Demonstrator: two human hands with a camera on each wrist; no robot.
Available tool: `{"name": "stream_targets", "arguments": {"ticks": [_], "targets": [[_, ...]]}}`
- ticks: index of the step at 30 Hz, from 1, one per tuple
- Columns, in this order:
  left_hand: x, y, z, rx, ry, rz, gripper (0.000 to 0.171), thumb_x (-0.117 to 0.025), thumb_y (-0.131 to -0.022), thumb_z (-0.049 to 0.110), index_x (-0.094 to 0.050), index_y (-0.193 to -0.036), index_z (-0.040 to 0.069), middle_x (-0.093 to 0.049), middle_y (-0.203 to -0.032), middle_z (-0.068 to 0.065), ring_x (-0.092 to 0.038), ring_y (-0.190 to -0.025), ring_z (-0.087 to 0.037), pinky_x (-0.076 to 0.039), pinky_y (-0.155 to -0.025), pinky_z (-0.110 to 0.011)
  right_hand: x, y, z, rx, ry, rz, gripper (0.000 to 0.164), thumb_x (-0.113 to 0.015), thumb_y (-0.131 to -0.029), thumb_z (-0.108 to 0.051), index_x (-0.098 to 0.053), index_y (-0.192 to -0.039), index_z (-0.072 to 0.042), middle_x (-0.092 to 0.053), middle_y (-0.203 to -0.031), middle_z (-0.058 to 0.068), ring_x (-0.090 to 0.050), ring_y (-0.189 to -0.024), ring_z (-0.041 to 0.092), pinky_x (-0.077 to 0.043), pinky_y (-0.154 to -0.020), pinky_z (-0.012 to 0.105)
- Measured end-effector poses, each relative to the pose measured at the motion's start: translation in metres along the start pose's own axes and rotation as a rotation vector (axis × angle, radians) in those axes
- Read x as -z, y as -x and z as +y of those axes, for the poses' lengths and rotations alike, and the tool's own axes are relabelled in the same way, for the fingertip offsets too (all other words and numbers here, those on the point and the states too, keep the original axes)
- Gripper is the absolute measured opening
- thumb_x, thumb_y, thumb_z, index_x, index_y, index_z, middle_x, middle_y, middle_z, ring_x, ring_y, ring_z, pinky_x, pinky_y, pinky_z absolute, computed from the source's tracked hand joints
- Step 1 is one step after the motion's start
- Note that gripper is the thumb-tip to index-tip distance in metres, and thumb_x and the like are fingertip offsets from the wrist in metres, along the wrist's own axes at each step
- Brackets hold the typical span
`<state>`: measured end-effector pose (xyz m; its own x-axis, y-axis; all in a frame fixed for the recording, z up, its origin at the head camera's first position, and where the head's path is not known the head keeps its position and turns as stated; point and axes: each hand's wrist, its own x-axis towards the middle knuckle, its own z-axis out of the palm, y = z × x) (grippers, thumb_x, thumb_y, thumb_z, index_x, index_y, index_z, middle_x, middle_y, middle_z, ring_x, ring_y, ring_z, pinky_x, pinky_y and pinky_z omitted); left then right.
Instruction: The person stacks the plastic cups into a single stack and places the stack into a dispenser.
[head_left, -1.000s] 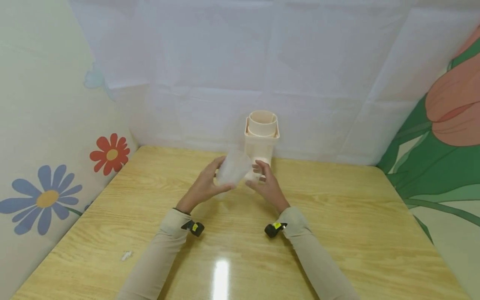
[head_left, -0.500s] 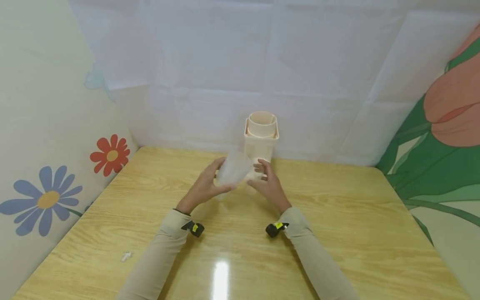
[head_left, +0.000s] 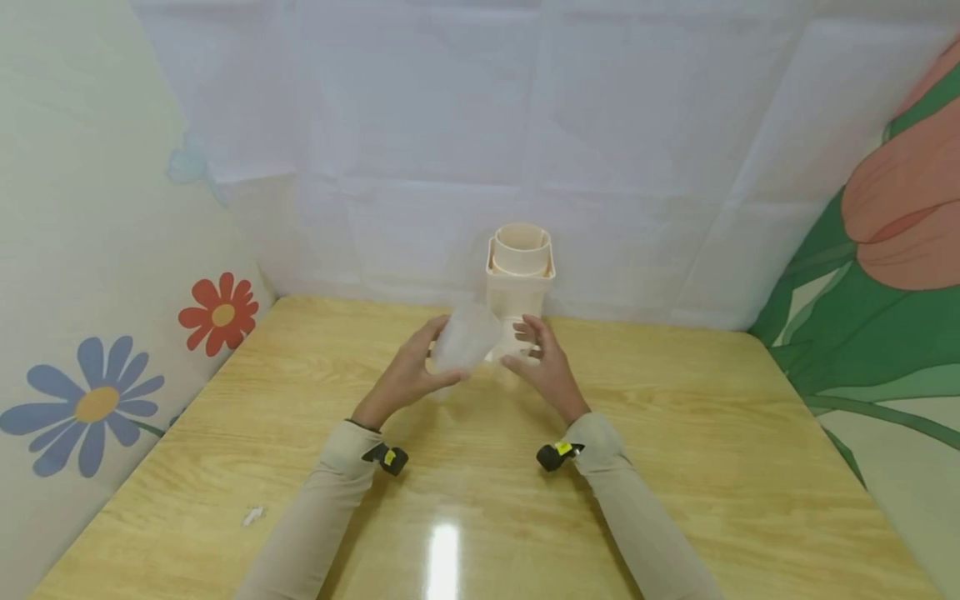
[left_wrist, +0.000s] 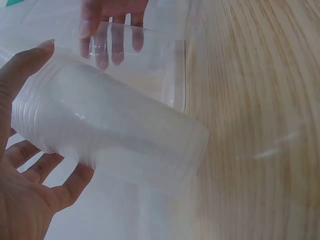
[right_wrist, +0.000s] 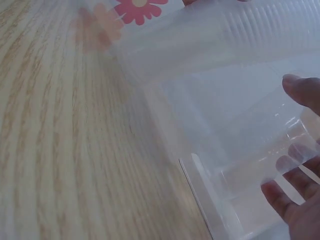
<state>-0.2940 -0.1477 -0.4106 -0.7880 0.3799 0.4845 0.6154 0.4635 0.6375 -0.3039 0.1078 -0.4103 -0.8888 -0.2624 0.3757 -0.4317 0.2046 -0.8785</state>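
In my left hand (head_left: 408,367) lies a stack of clear plastic cups (head_left: 467,340), gripped round its ribbed rim end with the thumb on one side and fingers on the other. The stack tilts, bases pointing down toward the table in the left wrist view. My right hand (head_left: 549,367), just to its right, holds a single clear plastic cup (right_wrist: 250,165) between thumb and fingers; the fingers show through its wall. That cup is apart from the stack. Behind both hands stands a cream plastic holder (head_left: 517,292) with a round open tube on top, its lower part partly hidden by the right hand.
The wood-grain table (head_left: 675,433) reaches back to a wall hung with white sheeting (head_left: 420,125). A small white scrap (head_left: 253,515) lies at the left front. Painted flowers cover the side walls.
My right hand has moved slightly to the right, widening the gap from the stack. The left hand stays almost still with the cups.
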Motion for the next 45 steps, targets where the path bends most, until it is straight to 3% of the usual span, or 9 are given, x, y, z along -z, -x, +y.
{"name": "stream_targets", "arguments": {"ticks": [20, 30, 40, 45], "targets": [[0.000, 0.001, 0.001, 0.018, 0.011, -0.002, 0.086, -0.085, -0.082, 0.020, -0.037, -0.151, 0.003, -0.050, -0.142, -0.021, -0.054, -0.120, -0.035, -0.054, -0.088, -0.051, 0.014, 0.005, -0.015, -0.015, 0.001, 0.034, 0.074, -0.073, -0.090, -0.005, -0.030, -0.149, 0.007, -0.047, -0.144, 0.027, -0.048, -0.130, 0.041, -0.041, -0.104, 0.053], [0.001, 0.001, 0.002, 0.025, 0.009, -0.009, 0.086, -0.085, -0.082, 0.021, -0.037, -0.151, 0.003, -0.049, -0.144, -0.020, -0.053, -0.122, -0.035, -0.054, -0.089, -0.052, 0.017, 0.003, -0.009, 0.050, -0.001, 0.057, 0.073, -0.071, -0.091, -0.002, -0.029, -0.150, 0.007, -0.047, -0.144, 0.027, -0.047, -0.130, 0.043, -0.041, -0.101, 0.060], [0.001, 0.000, 0.004, 0.027, 0.011, -0.002, 0.086, -0.085, -0.082, 0.020, -0.037, -0.151, 0.003, -0.049, -0.143, -0.020, -0.053, -0.121, -0.035, -0.054, -0.089, -0.051, 0.023, 0.003, -0.028, 0.122, -0.009, 0.078, 0.071, -0.071, -0.089, 0.004, -0.030, -0.147, 0.011, -0.048, -0.141, 0.031, -0.049, -0.127, 0.045, -0.045, -0.093, 0.038], [-0.001, 0.001, 0.004, 0.024, 0.005, -0.004, 0.085, -0.084, -0.083, 0.021, -0.037, -0.151, 0.004, -0.049, -0.143, -0.020, -0.053, -0.121, -0.034, -0.053, -0.089, -0.052, 0.026, 0.003, -0.031, 0.129, -0.021, 0.085, 0.072, -0.070, -0.088, 0.006, -0.030, -0.148, 0.010, -0.048, -0.140, 0.031, -0.050, -0.125, 0.045, -0.047, -0.092, 0.035]]}}
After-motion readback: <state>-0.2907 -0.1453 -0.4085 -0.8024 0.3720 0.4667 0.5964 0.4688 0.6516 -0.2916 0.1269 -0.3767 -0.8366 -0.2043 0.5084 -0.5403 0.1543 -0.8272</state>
